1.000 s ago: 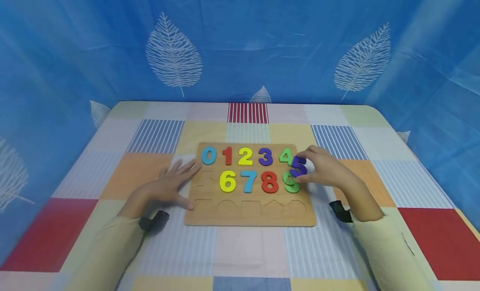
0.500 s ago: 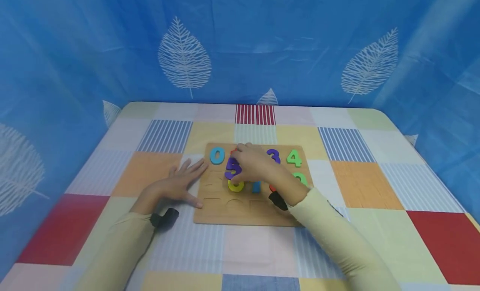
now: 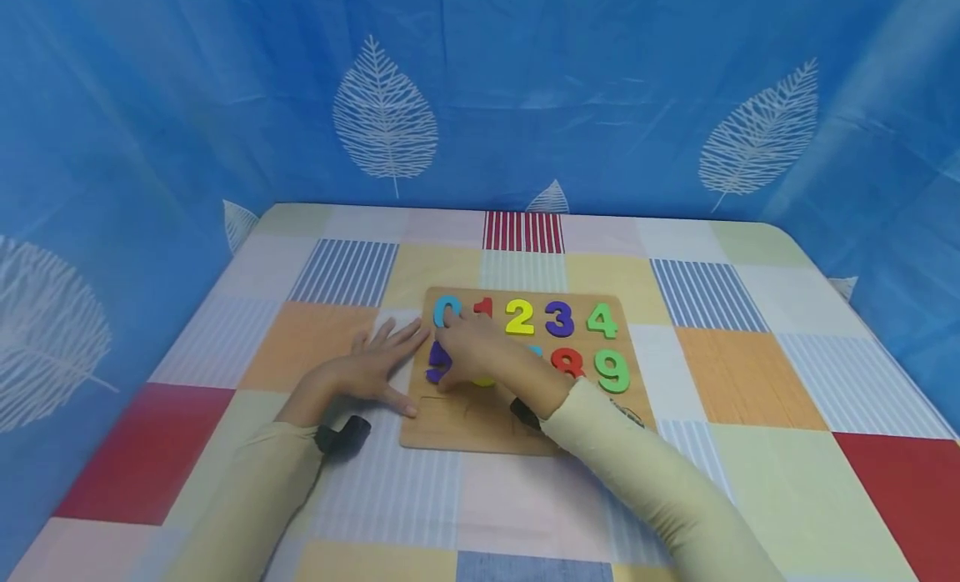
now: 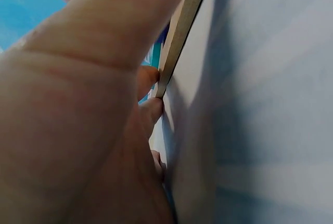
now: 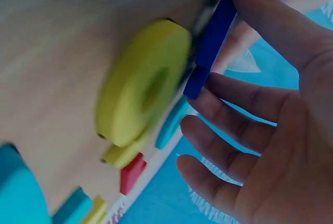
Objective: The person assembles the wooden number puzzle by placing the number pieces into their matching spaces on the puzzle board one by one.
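Observation:
My right hand [image 3: 476, 348] pinches a purple number 5 [image 3: 437, 363] between thumb and fingers, over the left end of the wooden puzzle board's [image 3: 450, 428] middle row. In the right wrist view the 5 [image 5: 216, 34] shows edge-on beside the yellow 6 [image 5: 140, 83]. My left hand [image 3: 367, 373] lies with fingers spread along the board's left edge. Its fingertips touch that edge in the left wrist view, where the board [image 4: 179, 31] appears side-on. Part of the 5 is hidden behind the right hand.
On the board sit a blue 0 [image 3: 447, 308], red 1 [image 3: 483, 306], yellow 2 [image 3: 520, 317], purple 3 [image 3: 559, 319], green 4 [image 3: 602, 321], red 8 [image 3: 567, 362] and green 9 [image 3: 612, 371]. A patchwork cloth [image 3: 510, 507] covers the table; a blue leaf-patterned curtain [image 3: 600, 90] hangs behind.
My right hand has carried the purple 5 from the board's right side across to its left end and lowered it. The left hand stays at the left edge; the head view has shifted slightly.

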Action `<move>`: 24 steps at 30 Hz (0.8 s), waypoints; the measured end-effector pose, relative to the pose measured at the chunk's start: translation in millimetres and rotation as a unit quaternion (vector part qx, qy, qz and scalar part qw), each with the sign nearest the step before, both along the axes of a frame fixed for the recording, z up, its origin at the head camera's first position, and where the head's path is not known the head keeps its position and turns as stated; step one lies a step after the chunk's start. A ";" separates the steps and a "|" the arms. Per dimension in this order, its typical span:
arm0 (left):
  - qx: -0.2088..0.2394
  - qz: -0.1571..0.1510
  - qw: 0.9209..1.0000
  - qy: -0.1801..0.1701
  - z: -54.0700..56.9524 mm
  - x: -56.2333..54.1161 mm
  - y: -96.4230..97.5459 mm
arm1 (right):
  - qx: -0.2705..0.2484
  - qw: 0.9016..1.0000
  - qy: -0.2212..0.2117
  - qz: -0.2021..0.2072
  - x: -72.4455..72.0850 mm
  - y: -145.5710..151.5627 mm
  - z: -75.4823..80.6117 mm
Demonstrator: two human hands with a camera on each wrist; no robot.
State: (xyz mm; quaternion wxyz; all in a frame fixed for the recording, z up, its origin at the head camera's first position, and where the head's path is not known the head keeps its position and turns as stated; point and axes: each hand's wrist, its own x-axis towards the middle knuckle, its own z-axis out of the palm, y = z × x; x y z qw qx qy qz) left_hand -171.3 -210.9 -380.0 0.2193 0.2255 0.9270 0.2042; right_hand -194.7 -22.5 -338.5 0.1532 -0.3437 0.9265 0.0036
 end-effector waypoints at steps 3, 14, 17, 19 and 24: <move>0.000 0.003 1.000 -0.003 0.5 0.6 2.2 | -0.003 1.000 -0.005 -0.009 -0.3 0.9 -3.4; 0.000 -0.001 1.000 -0.002 3.1 2.4 2.2 | -0.024 0.999 -0.011 -0.024 -2.3 0.2 -6.5; 0.000 0.003 1.000 -0.006 4.4 3.1 -0.1 | -0.030 0.999 -0.005 -0.019 -2.6 -1.3 -6.3; -0.003 0.006 1.000 -0.007 3.6 2.8 -0.2 | -0.029 0.999 -0.006 -0.023 -3.2 -1.5 -7.6; -0.003 0.004 1.000 -0.008 0.4 0.6 1.0 | -0.022 0.999 -0.015 -0.031 -4.3 0.7 -11.6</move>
